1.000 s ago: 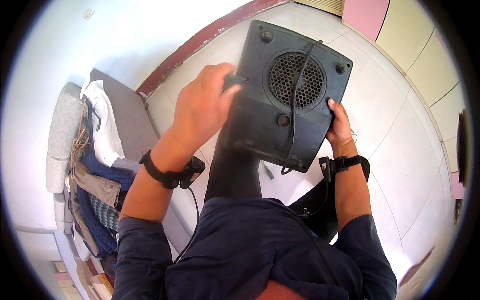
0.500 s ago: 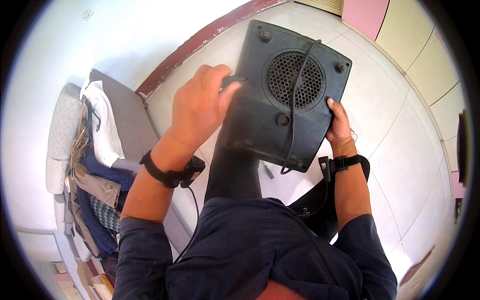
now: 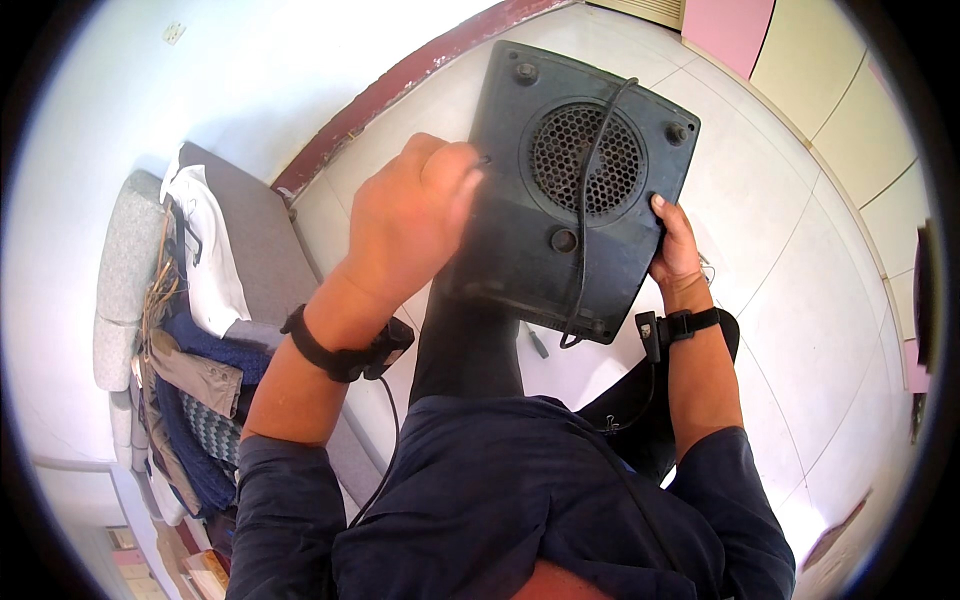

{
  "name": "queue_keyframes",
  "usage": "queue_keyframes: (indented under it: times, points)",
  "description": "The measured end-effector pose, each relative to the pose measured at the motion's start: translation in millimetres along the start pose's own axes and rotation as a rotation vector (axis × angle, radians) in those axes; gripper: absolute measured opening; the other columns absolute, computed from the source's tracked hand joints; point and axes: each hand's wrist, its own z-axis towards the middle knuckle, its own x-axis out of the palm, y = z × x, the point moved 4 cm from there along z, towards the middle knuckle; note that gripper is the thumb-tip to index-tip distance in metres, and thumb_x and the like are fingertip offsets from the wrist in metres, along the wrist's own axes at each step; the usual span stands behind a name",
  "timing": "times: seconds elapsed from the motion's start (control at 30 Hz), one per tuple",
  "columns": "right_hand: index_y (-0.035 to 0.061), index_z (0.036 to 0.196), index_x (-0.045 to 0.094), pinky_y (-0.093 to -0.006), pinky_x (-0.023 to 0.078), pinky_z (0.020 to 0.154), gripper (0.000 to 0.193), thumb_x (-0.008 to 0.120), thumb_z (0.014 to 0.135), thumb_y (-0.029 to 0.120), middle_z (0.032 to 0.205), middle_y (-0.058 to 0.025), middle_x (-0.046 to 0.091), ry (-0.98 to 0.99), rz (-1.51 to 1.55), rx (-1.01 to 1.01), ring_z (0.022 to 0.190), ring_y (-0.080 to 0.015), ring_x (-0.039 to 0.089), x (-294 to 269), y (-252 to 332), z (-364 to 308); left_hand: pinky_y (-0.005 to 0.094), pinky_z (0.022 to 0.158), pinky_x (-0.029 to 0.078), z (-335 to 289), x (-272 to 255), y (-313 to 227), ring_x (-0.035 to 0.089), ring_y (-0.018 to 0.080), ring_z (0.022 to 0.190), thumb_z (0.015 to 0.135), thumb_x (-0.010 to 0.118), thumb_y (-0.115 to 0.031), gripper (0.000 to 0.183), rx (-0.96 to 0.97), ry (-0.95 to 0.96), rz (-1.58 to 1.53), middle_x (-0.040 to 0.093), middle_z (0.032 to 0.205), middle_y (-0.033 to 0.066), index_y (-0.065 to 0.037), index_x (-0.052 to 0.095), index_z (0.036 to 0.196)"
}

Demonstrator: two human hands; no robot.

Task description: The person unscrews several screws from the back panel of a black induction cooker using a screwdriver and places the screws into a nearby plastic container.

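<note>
A black appliance [image 3: 500,225], which looks like an induction cooker with its underside up, rests tilted over my leg. A round honeycomb fan vent [image 3: 560,160], stubby feet and a black power cord [image 3: 583,215] lying across it show on this face. My right hand [image 3: 677,245] grips its right edge, thumb on top and fingers hidden beneath. Over the left edge, my left hand [image 3: 415,210] is closed round a small dark tool [image 3: 484,160]. Only the tool's tip shows, close to the casing; its kind and whether it touches are unclear.
A slim dark tool [image 3: 538,343] lies on the tiled floor [image 3: 780,300] beyond my lap. To the left stands a grey sofa [image 3: 255,215] with piled clothes [image 3: 200,400]. Cream and pink cabinets [image 3: 810,60] line the far right. A cable [image 3: 393,430] hangs from my left wrist strap.
My left hand has turned and its fingers have closed further over the small tool, hiding most of it. The appliance has shifted slightly left; my right hand keeps its hold.
</note>
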Motion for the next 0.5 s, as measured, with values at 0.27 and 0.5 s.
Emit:
queue_keyframes:
  times: [0.27, 0.5]
  points:
    - [-0.0025, 0.130, 0.056, -0.0388, 0.052, 0.099, 0.048, 0.064, 0.094, 0.029, 0.119, -0.0148, 0.068, -0.013, -0.008, 0.003, 0.108, -0.0257, 0.067, 1.5, 0.8, -1.3, 0.0375, 0.068, 0.051, 5.3, 0.9, -4.1, 0.064, 0.0319, 0.080, 0.084, 0.070, -0.001, 0.019, 0.006, 0.103, -0.047, 0.064, 0.096, 0.0114, -0.006, 0.060, 0.099]
    - [-0.0027, 0.130, 0.056, -0.0394, 0.053, 0.097, 0.048, 0.063, 0.094, 0.028, 0.119, -0.0152, 0.068, -0.016, -0.002, 0.003, 0.106, -0.0261, 0.067, 0.3, -0.1, -0.2, 0.0380, 0.070, 0.052, 14.8, -0.9, -3.5, 0.064, 0.0322, 0.082, 0.081, 0.067, 0.004, 0.020, 0.131, 0.184, -0.114, 0.065, 0.099, 0.0109, -0.006, 0.060, 0.097]
